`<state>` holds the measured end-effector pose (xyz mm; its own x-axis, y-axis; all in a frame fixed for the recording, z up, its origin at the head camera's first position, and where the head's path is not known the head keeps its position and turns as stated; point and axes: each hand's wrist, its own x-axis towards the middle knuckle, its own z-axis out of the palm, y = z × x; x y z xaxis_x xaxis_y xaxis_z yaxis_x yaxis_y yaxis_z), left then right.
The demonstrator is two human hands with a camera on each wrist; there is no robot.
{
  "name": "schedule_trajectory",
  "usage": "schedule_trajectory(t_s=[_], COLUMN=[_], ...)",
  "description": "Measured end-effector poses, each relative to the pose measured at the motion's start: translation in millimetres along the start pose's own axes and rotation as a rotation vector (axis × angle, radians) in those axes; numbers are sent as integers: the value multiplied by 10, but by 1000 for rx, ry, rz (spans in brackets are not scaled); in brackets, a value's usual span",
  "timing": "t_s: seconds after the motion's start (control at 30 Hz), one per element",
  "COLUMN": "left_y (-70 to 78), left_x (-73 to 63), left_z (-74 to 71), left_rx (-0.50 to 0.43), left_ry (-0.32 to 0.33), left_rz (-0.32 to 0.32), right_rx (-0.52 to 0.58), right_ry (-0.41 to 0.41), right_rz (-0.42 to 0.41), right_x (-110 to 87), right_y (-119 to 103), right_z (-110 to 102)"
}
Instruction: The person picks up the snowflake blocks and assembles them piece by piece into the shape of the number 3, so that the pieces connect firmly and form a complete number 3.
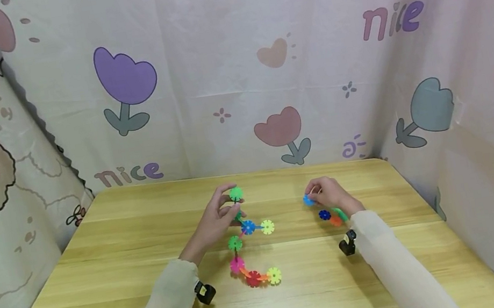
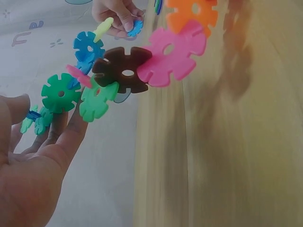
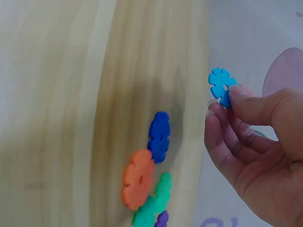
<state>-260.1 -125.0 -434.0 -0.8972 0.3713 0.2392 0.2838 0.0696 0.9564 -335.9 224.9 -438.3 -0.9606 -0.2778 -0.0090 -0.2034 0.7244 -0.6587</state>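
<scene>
My left hand holds the upper end of a chain of slotted snowflake discs, fingers and thumb around green discs. From there the chain bends past a blue disc with a yellow side disc, then runs through green, dark brown, pink and red discs to a yellow end disc. Its shadow falls on the tabletop. To the right, my right hand pinches a single light blue disc between thumb and fingertips, apart from the chain.
Loose discs lie below my right hand on the wooden table: dark blue, orange, green and purple. A patterned curtain hangs behind the table and along its sides.
</scene>
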Motion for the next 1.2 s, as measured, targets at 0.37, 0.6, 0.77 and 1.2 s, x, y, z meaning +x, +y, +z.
schedule_trajectory(t_s=[0.37, 0.6, 0.77, 1.2], left_y=[-23, -7, -2, -25], left_x=[14, 18, 25, 46], left_z=[25, 42, 59, 79], left_rx=[0, 2, 2, 16], left_ry=[4, 10, 5, -3], left_rz=[14, 14, 12, 38], right_rx=[47, 51, 59, 71], right_ry=[28, 43, 49, 76], right_rz=[-111, -141, -170, -300], right_x=[8, 25, 34, 4], right_y=[-285, -532, -690, -1036], right_z=[42, 59, 57, 72])
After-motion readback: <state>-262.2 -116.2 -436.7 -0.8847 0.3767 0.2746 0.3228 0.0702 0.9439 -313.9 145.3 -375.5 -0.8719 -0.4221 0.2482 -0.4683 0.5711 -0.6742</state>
